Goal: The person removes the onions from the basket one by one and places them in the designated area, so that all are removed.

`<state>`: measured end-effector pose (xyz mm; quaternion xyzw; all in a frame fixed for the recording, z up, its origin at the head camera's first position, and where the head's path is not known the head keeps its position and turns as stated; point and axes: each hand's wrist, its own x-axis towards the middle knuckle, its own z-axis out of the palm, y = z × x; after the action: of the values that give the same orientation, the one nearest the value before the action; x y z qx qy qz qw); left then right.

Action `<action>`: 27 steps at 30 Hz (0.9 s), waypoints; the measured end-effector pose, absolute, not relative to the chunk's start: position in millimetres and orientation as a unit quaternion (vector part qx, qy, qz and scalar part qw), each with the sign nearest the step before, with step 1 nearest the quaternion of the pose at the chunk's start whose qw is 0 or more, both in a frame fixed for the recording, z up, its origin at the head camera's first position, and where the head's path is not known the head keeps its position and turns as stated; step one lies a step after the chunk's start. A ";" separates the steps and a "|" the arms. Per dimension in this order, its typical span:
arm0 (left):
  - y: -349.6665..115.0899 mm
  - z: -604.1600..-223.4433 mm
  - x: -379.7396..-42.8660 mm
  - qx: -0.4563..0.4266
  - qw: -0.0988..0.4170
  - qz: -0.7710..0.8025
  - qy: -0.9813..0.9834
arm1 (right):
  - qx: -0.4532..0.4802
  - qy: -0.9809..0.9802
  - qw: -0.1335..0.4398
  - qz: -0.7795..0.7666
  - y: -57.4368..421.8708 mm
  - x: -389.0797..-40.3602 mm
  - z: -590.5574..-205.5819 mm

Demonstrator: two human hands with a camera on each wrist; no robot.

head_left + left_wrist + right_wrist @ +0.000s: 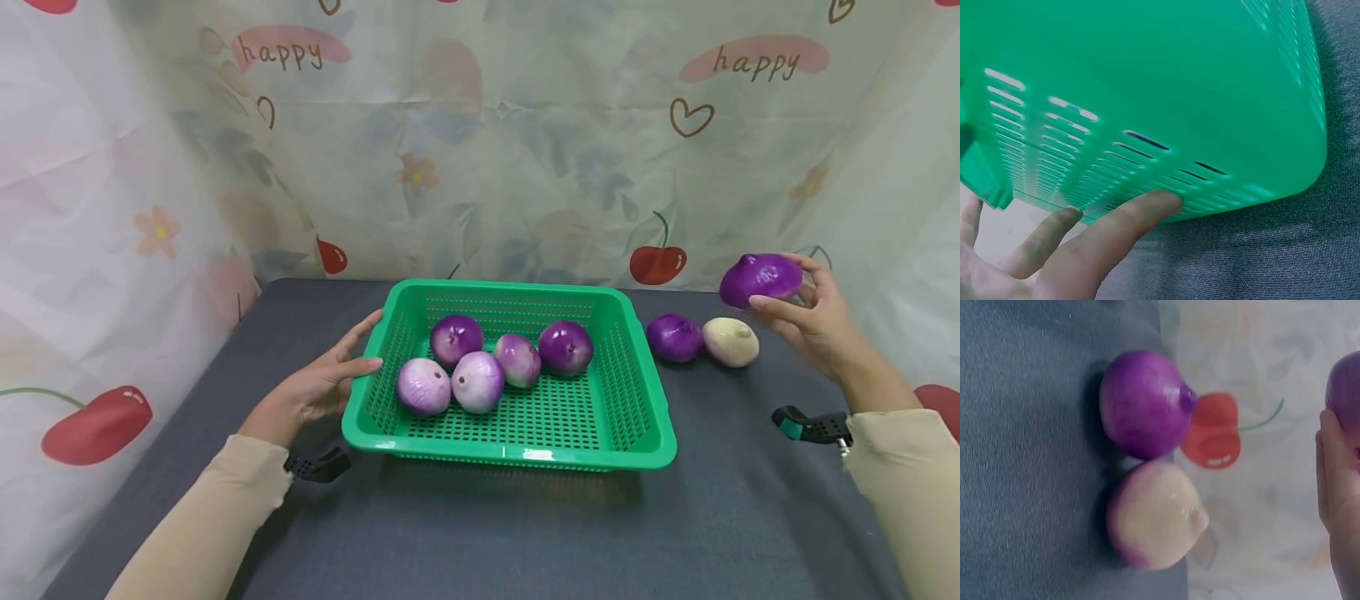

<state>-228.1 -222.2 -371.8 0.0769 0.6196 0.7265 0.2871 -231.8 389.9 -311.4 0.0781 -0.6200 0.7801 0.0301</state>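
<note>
Above the table's back right part, my right hand (pixel 817 325) holds a purple onion (pixel 761 280) between thumb and fingers. In the right wrist view that onion (pixel 1345 394) shows only partly at the right edge. My left hand (pixel 322 379) rests its fairly straight fingers against the outer left side of a green plastic basket (pixel 510 457). In the left wrist view, fingers (pixel 1138 215) touch the slotted basket wall (pixel 1222 112). Inside the basket lie several purple and whitish onions, among them a dark one (pixel 566 348) and a pale one (pixel 423 387).
Right of the basket, a purple onion (pixel 675 337) and a whitish onion (pixel 731 342) sit side by side on the dark grey table (pixel 480 542). A printed curtain (pixel 502 167) hangs behind the table's back edge.
</note>
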 end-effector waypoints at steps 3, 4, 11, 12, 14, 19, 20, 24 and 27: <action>-222.3 -371.7 -227.9 0.076 0.287 0.726 0.620 | 0.052 -0.607 0.036 0.792 397.1 -233.0 -312.2; -222.3 -371.4 -227.7 0.076 0.287 0.726 0.620 | 0.042 -0.605 0.038 0.794 399.5 -233.3 -312.5; -221.6 -370.2 -227.1 0.075 0.289 0.725 0.620 | -0.032 -0.627 0.060 0.776 424.1 -238.4 -326.2; -221.4 -370.0 -227.0 0.075 0.289 0.725 0.621 | -0.034 -0.626 0.069 0.776 433.1 -242.9 -334.0; -221.4 -370.2 -227.1 0.075 0.289 0.725 0.621 | -0.059 -0.623 0.071 0.776 440.7 -244.5 -340.3; -221.3 -370.2 -227.4 0.078 0.290 0.725 0.619 | -0.146 -0.642 0.069 0.750 452.1 -240.7 -349.8; -221.3 -370.1 -227.4 0.078 0.290 0.726 0.619 | -0.161 -0.654 0.068 0.736 453.5 -239.1 -351.5; -221.1 -369.4 -227.2 0.072 0.290 0.729 0.616 | -0.210 -0.699 0.057 0.681 455.0 -232.7 -358.2; -221.3 -369.4 -227.5 0.072 0.289 0.728 0.617 | -0.231 -0.759 0.056 0.606 453.6 -230.6 -366.6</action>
<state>-227.5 -221.3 -369.4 0.0721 0.6174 0.7280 0.2892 -230.6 453.6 -366.6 -0.2305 -0.7589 0.6064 0.0560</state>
